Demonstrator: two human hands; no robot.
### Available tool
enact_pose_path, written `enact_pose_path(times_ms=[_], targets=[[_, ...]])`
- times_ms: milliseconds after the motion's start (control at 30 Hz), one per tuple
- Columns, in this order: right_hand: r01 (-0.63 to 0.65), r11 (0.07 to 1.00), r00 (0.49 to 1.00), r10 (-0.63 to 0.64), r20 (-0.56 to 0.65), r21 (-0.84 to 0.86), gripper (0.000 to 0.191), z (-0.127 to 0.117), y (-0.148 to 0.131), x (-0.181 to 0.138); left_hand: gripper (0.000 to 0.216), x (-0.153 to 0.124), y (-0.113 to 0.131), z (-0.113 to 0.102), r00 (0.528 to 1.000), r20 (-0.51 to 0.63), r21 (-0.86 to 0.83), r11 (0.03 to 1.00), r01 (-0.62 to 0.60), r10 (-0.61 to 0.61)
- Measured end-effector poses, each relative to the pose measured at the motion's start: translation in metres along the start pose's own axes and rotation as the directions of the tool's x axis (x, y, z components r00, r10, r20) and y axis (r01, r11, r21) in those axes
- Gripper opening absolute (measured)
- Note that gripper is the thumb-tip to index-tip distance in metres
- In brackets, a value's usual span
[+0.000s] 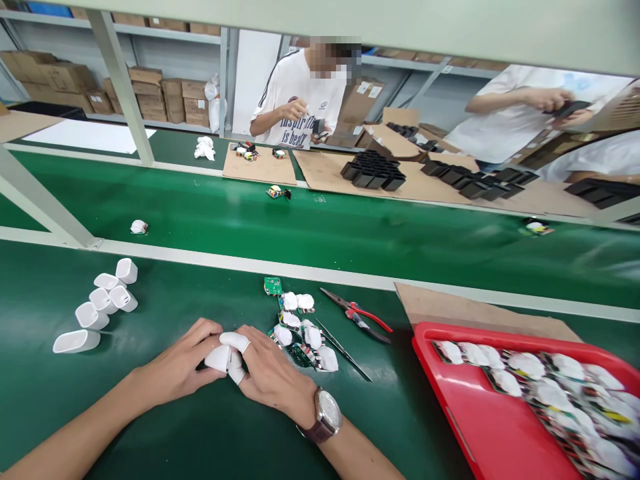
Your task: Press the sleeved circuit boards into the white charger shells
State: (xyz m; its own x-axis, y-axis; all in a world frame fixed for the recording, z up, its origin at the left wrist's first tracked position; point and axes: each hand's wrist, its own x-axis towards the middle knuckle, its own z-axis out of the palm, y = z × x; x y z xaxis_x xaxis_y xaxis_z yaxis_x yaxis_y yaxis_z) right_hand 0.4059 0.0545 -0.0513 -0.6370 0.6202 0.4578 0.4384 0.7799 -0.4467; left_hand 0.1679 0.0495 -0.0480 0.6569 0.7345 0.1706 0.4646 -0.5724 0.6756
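Observation:
Over the near green table my left hand is closed around a small white plastic housing. My right hand, with white finger cots on its thumb and forefinger and a watch at the wrist, pinches the same housing from the other side. What sits inside the housing is hidden by the fingers. To the left stand several white open-topped housings. Just beyond my right hand lies a cluster of circuit boards with white padding on them. Tweezers and red-and-black pliers rest right of the cluster.
A red tray with rows of padded boards stands at right, beside cardboard. A metal rail and a green conveyor belt run beyond, carrying a few boards. Across it, people work near black cases. A slanted frame post rises at left.

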Motion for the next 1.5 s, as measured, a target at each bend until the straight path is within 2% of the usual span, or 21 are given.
enact_pose_path(times_ms=[67,167,300,367,500,567,633,733,800,900,1067,1200,1500], targets=[[-0.002,1.000,1.000,0.002,-0.011,-0.020,0.032,-0.003,0.004,-0.001,0.031,-0.001,-0.006,-0.003,0.999,-0.008,0.033,0.999,0.031,-0.031],[-0.077,0.997,0.997,0.077,-0.025,-0.011,0.030,-0.008,0.009,-0.002,0.043,-0.004,-0.014,-0.010,0.995,-0.016,0.058,0.993,0.103,-0.102],[-0.114,0.993,0.993,0.114,0.032,-0.002,0.032,-0.016,0.012,-0.003,0.046,-0.004,-0.020,-0.018,0.990,0.004,0.040,0.989,0.141,-0.142],[-0.115,0.993,0.992,0.116,0.044,-0.028,0.034,-0.019,0.011,-0.004,0.047,-0.004,-0.020,-0.023,0.990,-0.021,0.032,0.990,0.139,-0.139],[-0.141,0.979,0.984,0.154,0.087,-0.146,0.052,-0.018,0.007,-0.007,0.046,-0.006,-0.022,-0.028,0.988,-0.107,0.015,0.993,0.115,-0.113],[-0.116,0.973,0.981,0.143,0.128,-0.198,0.041,-0.015,0.005,-0.007,0.044,-0.008,-0.024,-0.027,0.982,-0.147,0.026,0.992,0.120,-0.115],[-0.120,0.974,0.987,0.138,0.086,-0.190,0.034,-0.014,0.003,-0.005,0.043,-0.007,-0.027,-0.024,0.975,-0.191,0.045,0.991,0.127,-0.116],[-0.130,0.989,0.988,0.123,-0.093,-0.072,0.040,-0.018,0.000,0.001,0.042,-0.005,-0.027,-0.018,0.969,-0.234,0.048,0.994,0.100,-0.086],[-0.075,0.997,0.979,0.073,-0.190,-0.002,0.048,-0.021,-0.003,0.003,0.042,-0.004,-0.023,-0.014,0.969,-0.242,0.035,0.997,0.068,-0.058],[0.031,1.000,0.965,-0.031,-0.261,-0.006,0.055,-0.019,-0.005,0.003,0.046,-0.003,-0.016,-0.011,0.968,-0.250,0.015,0.999,0.046,-0.041],[0.125,0.992,0.948,-0.127,-0.291,-0.027,0.065,-0.012,-0.005,0.001,0.047,-0.005,-0.014,-0.008,0.966,-0.253,-0.017,0.999,0.046,-0.048],[0.105,0.994,0.955,-0.104,-0.278,-0.011,0.068,-0.011,-0.006,0.002,0.045,-0.005,-0.013,-0.006,0.967,-0.252,-0.043,0.999,0.022,-0.032],[0.094,0.990,0.970,-0.115,-0.215,-0.103,0.064,-0.005,-0.005,0.001,0.049,-0.005,-0.013,-0.005,0.974,-0.226,-0.041,0.999,0.005,-0.014]])
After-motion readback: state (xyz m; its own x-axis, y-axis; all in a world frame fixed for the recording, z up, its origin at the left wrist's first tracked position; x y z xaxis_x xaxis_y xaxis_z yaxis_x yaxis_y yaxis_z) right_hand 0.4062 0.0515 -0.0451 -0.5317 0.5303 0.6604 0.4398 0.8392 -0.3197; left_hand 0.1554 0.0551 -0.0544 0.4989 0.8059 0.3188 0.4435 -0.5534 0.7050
